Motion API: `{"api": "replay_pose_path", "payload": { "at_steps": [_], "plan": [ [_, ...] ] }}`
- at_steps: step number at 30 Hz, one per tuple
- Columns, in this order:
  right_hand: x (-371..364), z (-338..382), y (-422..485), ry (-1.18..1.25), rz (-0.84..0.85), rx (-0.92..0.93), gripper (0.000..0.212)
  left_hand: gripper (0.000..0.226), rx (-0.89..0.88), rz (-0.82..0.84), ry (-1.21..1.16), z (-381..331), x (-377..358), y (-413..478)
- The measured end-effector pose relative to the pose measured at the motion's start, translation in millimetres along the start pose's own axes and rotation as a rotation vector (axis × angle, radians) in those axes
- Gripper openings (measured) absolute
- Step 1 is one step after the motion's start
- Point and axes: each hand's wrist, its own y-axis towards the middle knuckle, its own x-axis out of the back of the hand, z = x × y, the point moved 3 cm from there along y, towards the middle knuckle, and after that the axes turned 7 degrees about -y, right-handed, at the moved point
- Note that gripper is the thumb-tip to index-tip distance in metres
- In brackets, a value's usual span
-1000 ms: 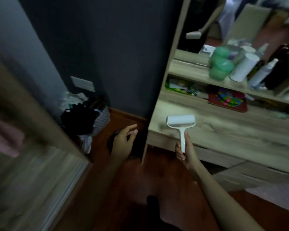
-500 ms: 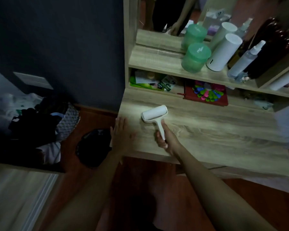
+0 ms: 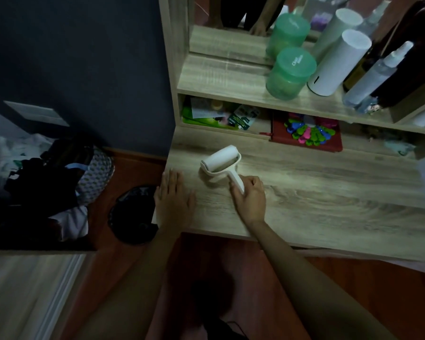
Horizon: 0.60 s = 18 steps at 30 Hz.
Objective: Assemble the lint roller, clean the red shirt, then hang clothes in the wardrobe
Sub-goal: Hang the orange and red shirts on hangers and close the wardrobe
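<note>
Lint roller [image 3: 220,163] now rests on desk [image 3: 329,192], right hand [image 3: 250,195] gripping its handle, left hand [image 3: 173,197] flat beside it.

We had only one view, worn on the head. It looked forward and down, close above the desk [image 3: 329,204], with the shelf [image 3: 219,82] at 1 o'clock and the floor [image 3: 138,168] at 6 o'clock.

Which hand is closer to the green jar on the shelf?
Right. The right hand, gripping the lint roller by its handle on the desk, sits below the green jar and slightly left. The left hand lies flat at the desk's left edge, farther away.
</note>
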Motion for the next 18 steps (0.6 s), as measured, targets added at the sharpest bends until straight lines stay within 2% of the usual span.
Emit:
{"api": "replay_pose_path", "payload": {
  "at_steps": [3, 6, 9, 12, 14, 18],
  "plan": [
    [-2, -2, -2, -0.025, -0.027, -0.014, 0.031, 0.069, -0.011, 0.017, 0.018, 1, -1, 1],
    [1, 1, -3, -0.057, 0.013, -0.008, 0.045, 0.07, -0.033, 0.067, 0.004, 3, 0, 2],
    [7, 8, -9, -0.057, 0.032, -0.025, 0.062, 0.07, -0.028, 0.204, -0.044, 9, 5, 6],
    [21, 26, -23, -0.038, -0.042, 0.024, 0.061, 0.065, -0.045, 0.273, -0.117, 18, 25, 3],
    [27, 45, -34, 0.041, -0.043, 0.08, 0.052, 0.06, -0.065, 0.21, -0.206, 27, 45, -7],
    [33, 103, -60, 0.235, -0.015, 0.207, 0.037, 0.043, -0.08, -0.025, -0.41, 49, 107, -50]
  ]
}}
